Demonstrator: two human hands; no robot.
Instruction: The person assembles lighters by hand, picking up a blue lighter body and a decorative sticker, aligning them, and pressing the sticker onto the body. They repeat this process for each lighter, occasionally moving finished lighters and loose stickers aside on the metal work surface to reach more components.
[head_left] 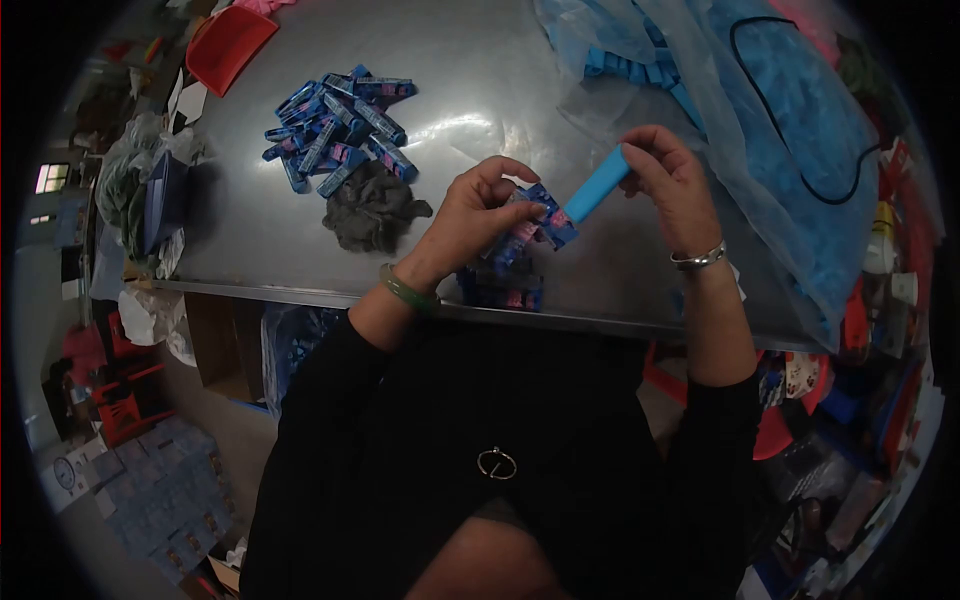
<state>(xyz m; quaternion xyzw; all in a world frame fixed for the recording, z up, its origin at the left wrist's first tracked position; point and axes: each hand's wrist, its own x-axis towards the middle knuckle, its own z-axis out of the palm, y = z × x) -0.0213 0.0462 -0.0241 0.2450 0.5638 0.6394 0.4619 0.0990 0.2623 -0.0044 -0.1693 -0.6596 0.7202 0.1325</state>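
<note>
My left hand (478, 215) pinches a blue and pink printed wrapper (553, 222) over the metal table (300, 255). Between thumb and fingers, my right hand (672, 185) holds a plain light-blue bar (598, 186), whose lower left end meets the wrapper. More printed wrappers (510, 292) lie under and below my left hand, near the table's front edge. A pile of blue printed packets (340, 128) is at the upper left of the table. Just below that pile sits a crumpled dark grey cloth (370, 207).
A large clear plastic bag (800, 200) with many light-blue pieces covers the table's right side. At the upper left is a red scoop-like tray (230, 48). Plastic bags and a dark blue container (167, 200) stand by the left edge. Below is an open cardboard box (226, 345).
</note>
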